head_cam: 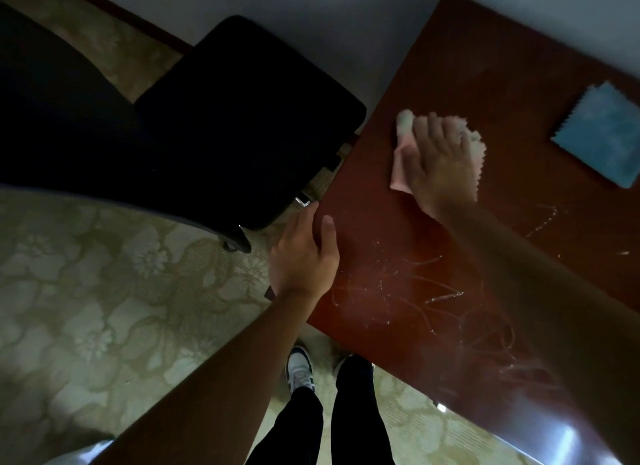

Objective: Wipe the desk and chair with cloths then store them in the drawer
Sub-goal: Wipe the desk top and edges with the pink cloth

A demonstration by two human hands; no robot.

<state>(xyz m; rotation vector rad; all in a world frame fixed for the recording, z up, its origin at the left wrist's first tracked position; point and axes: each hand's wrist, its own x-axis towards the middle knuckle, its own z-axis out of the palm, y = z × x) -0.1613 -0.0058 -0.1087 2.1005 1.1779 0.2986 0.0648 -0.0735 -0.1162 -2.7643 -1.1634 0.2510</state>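
Under the right hand (440, 163) a crumpled pink cloth (401, 166) lies pressed flat on the dark red table (398, 239), the fingers spread and fairly straight over it, though blur keeps me from telling whether any of them curl into the fabric. Beyond that hand and off to its right, a folded blue cloth (604, 135) rests on the same top, well apart from the pink one. White smears and looping streaks mark the wood on the near side of the right forearm. The left hand (304, 256) grips the table's edge, thumb lying on top and fingers wrapped down over the side. Just past the left hand stands a black chair (249, 118), its seat close beside the table corner, on a pale floral carpet (104, 308).
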